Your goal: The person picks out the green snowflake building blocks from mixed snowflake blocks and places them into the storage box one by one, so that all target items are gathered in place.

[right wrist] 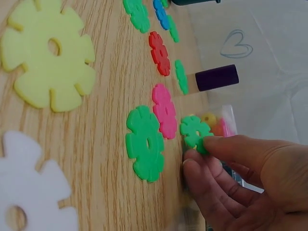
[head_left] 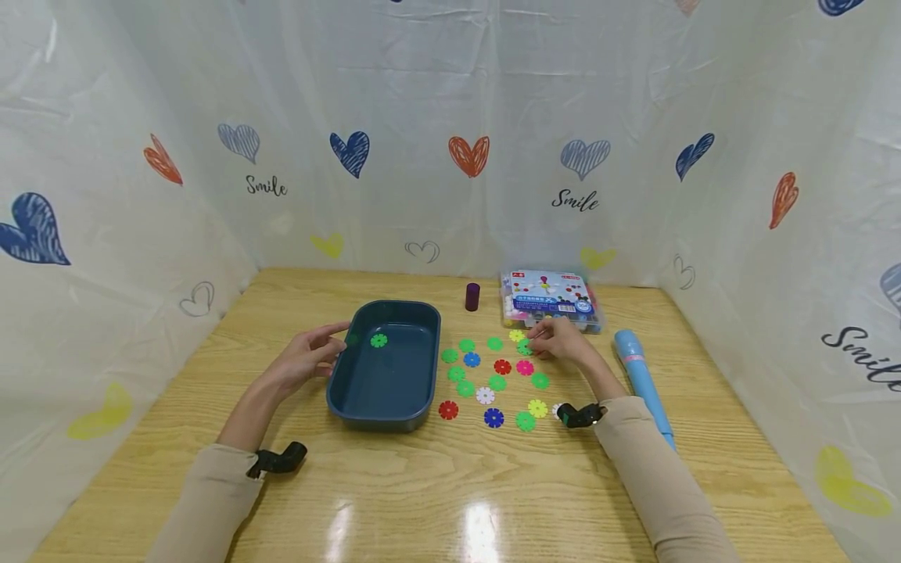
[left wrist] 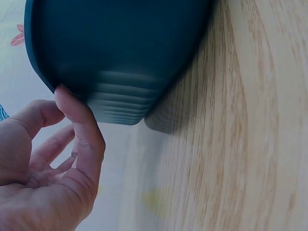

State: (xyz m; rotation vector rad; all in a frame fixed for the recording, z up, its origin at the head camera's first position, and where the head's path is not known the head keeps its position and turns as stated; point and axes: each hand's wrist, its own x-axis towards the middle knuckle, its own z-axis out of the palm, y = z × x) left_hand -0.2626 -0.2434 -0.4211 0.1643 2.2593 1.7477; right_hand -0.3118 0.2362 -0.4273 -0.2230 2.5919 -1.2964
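A dark blue plastic tub (head_left: 383, 391) sits on the wooden table with one green notched disc (head_left: 378, 340) lying inside. My left hand (head_left: 306, 360) is at the tub's left side, its thumb (left wrist: 77, 110) touching the rim and the other fingers loosely bent outside the wall. My right hand (head_left: 559, 342) pinches a green flower-shaped disc (right wrist: 196, 130) between thumb and fingers, close to the front of the clear box. Below that hand lie a pink disc (head_left: 525, 367), another green disc (head_left: 540, 381) and a yellow disc (head_left: 517, 335).
Several notched discs in green, red, blue, white and yellow are spread right of the tub, including a red one (head_left: 448, 410). A dark purple cylinder (head_left: 472, 297) and a labelled plastic box (head_left: 552, 301) stand behind. At the right lies a light blue microphone-shaped object (head_left: 642, 379).
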